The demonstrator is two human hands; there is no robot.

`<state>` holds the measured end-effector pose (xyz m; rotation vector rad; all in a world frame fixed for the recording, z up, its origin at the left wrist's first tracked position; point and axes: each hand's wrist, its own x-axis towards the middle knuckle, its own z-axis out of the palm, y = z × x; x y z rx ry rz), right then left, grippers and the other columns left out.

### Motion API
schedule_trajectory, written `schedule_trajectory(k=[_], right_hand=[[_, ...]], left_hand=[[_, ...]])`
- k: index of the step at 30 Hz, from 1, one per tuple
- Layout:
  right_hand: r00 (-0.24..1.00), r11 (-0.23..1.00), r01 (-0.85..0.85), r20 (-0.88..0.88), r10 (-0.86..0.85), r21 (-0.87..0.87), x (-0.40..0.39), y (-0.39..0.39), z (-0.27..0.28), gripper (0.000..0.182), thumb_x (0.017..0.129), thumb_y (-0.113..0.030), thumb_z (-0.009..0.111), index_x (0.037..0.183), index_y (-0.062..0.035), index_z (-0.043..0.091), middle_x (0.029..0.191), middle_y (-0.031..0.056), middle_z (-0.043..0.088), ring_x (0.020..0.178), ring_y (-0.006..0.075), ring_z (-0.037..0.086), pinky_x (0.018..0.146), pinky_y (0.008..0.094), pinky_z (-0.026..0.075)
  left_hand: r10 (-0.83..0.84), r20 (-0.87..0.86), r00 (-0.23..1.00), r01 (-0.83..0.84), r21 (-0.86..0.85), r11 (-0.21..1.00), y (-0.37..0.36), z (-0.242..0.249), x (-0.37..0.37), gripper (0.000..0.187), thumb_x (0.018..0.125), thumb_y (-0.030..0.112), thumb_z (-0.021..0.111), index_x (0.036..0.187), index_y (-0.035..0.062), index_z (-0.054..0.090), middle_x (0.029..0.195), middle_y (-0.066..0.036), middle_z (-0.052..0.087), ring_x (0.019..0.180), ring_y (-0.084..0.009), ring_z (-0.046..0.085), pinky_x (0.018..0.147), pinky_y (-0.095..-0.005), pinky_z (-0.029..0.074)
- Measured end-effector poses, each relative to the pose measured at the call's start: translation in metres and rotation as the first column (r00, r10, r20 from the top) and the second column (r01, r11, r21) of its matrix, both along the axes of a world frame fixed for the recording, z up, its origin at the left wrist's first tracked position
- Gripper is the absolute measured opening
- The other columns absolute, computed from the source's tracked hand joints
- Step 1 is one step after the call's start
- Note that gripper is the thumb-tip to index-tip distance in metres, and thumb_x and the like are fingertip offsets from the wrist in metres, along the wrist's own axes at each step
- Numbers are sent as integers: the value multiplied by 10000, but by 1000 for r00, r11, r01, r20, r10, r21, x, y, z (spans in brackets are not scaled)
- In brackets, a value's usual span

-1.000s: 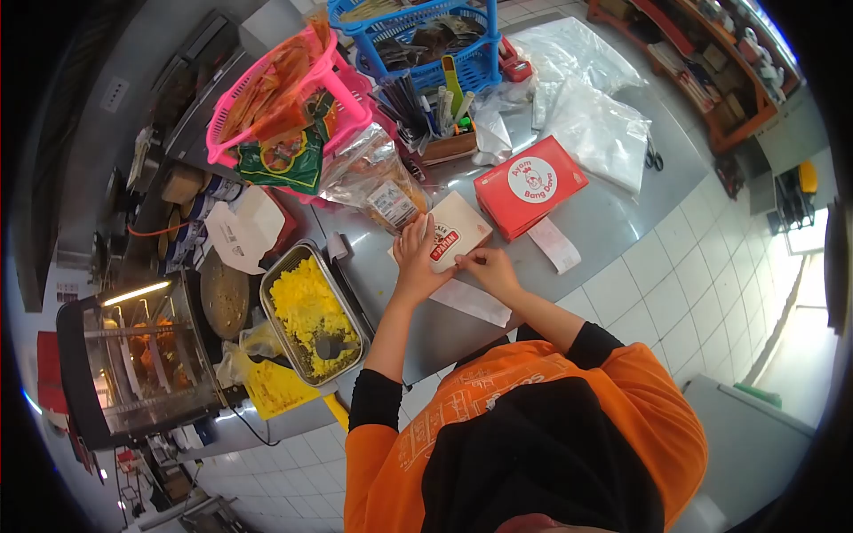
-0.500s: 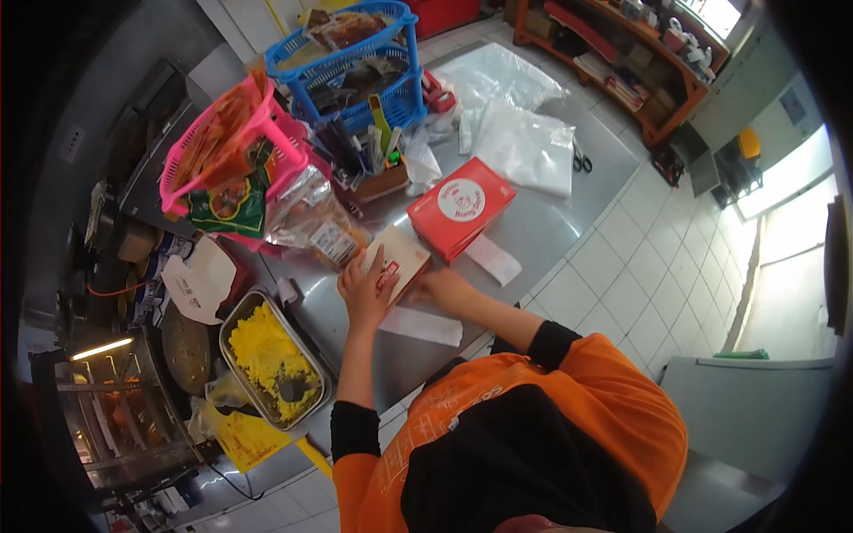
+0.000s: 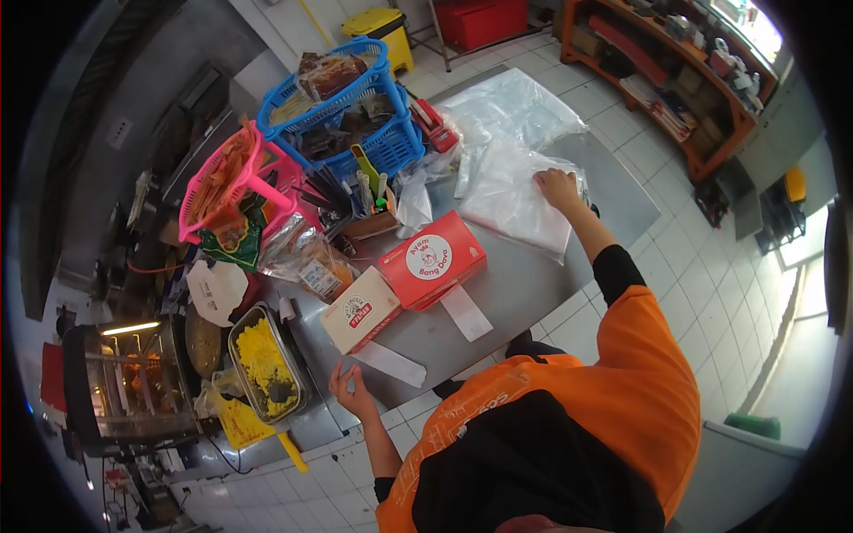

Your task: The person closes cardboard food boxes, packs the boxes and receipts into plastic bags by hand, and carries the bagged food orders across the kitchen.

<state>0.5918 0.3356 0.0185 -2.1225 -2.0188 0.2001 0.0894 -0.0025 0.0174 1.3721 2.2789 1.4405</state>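
The Ayam Bang Dava box (image 3: 444, 275) is red, with a white disc (image 3: 429, 257) bearing red lettering. The smaller carton (image 3: 362, 309) is cream, printed in red and dark tones. The paper strips (image 3: 466, 313) are white, the plastic bags (image 3: 520, 195) clear and whitish. The basket (image 3: 283, 169) is pink, the tiered basket (image 3: 404, 138) blue, the rice (image 3: 261, 351) yellow, the shirt (image 3: 644, 382) orange with pale line print, the floor tiles (image 3: 680, 253) white, gridded grey.
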Motion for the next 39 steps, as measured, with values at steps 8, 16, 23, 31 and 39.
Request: schedule_trajectory(k=[8,16,23,31,39], right_hand=[[932,926,-52,352,-89,373,-22,38,-62,332,859,-457,561,942,-175,716,1175,69,533,1113,247,483,943,433,319],[976,944,-70,-173,132,323,-8,1,-11,124,779,-283,705,840,-176,723,1091,3,653,1081,215,570,954,403,364],[686,927,-162,-637,353,339,23,6,53,148,763,-162,722,842,-37,713,941,60,696,915,202,639,821,304,459],[790,377,-27,-212,576,926,-2,-34,211,111,723,-21,713,827,-51,691,845,73,657,809,227,618,798,314,467],[113,252,-952,-570,814,171,-79,-172,191,308,927,-370,493,1084,-163,659,1033,86,643,956,280,617,877,419,476]], left_hand=[[299,247,922,-340,142,930,-46,-5,60,156,920,40,534,1047,-13,606,1154,-118,573,1043,-198,560,884,-303,470],[279,660,697,-431,75,899,-55,-12,140,205,943,130,526,1067,-16,599,1105,-96,600,1020,-182,556,907,-316,466],[111,645,756,-261,141,955,-6,38,141,196,944,131,527,1051,-21,590,1114,-111,596,978,-190,574,927,-336,476],[-160,644,748,-24,267,963,65,99,191,208,944,148,526,1060,-9,597,1064,-108,627,965,-201,592,944,-337,457],[-670,679,302,493,490,719,76,143,273,559,932,366,558,1273,-71,486,1261,-201,551,1200,-285,517,1042,-368,356]])
